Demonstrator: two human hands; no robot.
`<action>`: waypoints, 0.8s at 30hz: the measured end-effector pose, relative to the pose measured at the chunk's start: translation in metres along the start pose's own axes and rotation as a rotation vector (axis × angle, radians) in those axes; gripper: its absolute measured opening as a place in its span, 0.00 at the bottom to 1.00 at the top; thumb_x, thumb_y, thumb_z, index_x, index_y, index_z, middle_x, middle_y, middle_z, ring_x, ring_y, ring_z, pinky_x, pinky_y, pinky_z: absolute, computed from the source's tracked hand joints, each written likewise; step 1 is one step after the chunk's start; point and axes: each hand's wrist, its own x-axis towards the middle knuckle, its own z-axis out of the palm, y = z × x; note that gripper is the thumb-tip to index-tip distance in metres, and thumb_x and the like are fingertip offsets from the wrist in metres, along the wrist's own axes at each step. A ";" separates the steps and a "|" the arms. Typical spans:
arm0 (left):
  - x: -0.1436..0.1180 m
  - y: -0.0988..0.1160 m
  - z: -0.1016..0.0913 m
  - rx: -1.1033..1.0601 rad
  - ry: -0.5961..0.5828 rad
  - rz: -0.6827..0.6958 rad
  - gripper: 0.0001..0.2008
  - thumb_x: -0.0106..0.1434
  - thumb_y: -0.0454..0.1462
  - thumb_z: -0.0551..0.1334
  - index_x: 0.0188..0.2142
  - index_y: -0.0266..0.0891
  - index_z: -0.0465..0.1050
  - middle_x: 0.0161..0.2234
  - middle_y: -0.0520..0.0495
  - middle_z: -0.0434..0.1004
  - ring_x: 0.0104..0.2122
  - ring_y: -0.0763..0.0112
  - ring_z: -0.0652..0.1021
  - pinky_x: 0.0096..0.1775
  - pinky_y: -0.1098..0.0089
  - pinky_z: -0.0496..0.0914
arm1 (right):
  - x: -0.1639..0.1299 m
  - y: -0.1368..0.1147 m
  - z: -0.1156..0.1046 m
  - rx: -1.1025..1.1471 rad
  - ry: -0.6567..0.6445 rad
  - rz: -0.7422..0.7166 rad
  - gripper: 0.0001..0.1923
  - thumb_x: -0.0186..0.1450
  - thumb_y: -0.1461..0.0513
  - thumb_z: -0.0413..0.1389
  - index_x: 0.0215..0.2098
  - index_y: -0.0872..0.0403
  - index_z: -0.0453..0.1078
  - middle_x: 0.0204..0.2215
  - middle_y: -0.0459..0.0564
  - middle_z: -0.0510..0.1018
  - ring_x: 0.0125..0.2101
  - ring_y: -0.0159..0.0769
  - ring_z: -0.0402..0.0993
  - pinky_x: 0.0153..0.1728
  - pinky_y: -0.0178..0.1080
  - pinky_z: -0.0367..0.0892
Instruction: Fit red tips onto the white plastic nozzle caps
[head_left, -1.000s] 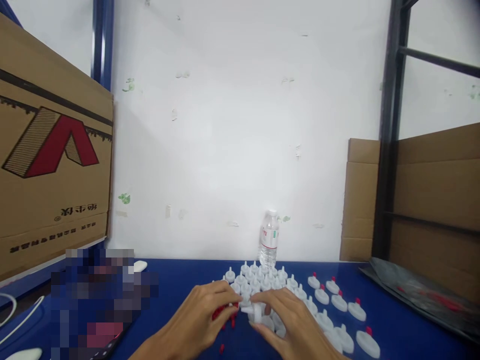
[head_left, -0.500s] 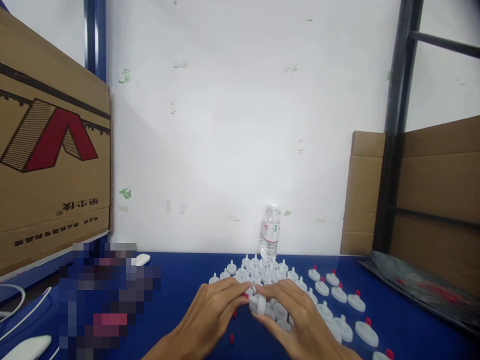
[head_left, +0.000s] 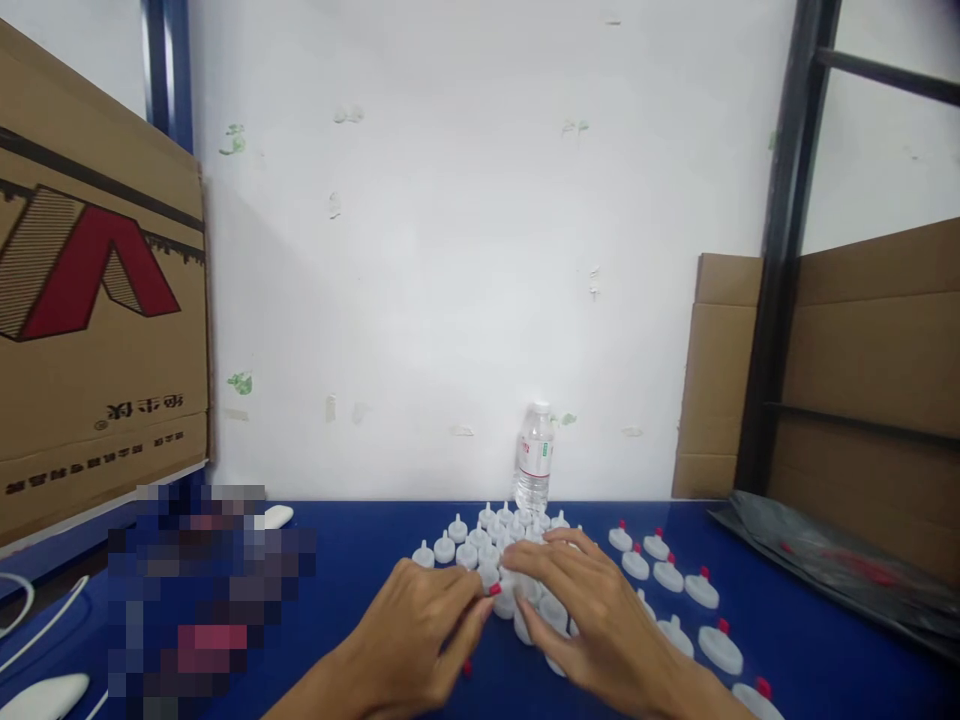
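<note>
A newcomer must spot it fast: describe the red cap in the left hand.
Below the white wall, on the blue table, find the cluster of white spouted pieces. At its near left, the left hand pinches the red cap. Being held sets it apart from the red caps topping discs farther right.

Lower centre: white nozzle caps (head_left: 488, 553), red tip cap (head_left: 494, 590), blue tabletop (head_left: 345, 540). Left: brown carton (head_left: 150, 370), black band (head_left: 102, 181), red emblem (head_left: 79, 270) with black-striped side faces (head_left: 37, 250).

Seven red-tipped nozzle caps (head_left: 702, 592) sit right of the right fingers (head_left: 541, 568), over a dozen bare nozzle caps (head_left: 445, 550) and one water bottle (head_left: 534, 460) beyond, and two red tips (head_left: 494, 590) by the left fingers (head_left: 459, 584).
</note>
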 end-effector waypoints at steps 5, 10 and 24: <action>-0.004 0.001 0.005 0.239 -0.261 0.031 0.15 0.71 0.41 0.55 0.29 0.39 0.73 0.29 0.44 0.80 0.28 0.61 0.79 0.32 0.64 0.63 | -0.007 0.050 -0.012 -0.177 0.068 0.348 0.11 0.68 0.62 0.52 0.48 0.50 0.70 0.38 0.50 0.82 0.39 0.43 0.79 0.41 0.44 0.72; 0.001 0.011 0.007 0.328 -0.445 0.040 0.13 0.68 0.37 0.55 0.30 0.38 0.76 0.29 0.40 0.81 0.31 0.53 0.81 0.33 0.60 0.68 | -0.022 0.101 -0.023 -0.199 -0.001 0.681 0.11 0.70 0.56 0.47 0.45 0.50 0.68 0.27 0.46 0.79 0.24 0.39 0.75 0.31 0.39 0.67; -0.001 0.006 0.000 0.178 -0.247 0.085 0.09 0.65 0.33 0.55 0.29 0.41 0.71 0.29 0.52 0.79 0.28 0.68 0.80 0.29 0.66 0.61 | -0.060 0.166 -0.034 -0.415 -0.198 0.867 0.13 0.66 0.57 0.52 0.38 0.54 0.77 0.32 0.54 0.81 0.33 0.44 0.77 0.31 0.39 0.59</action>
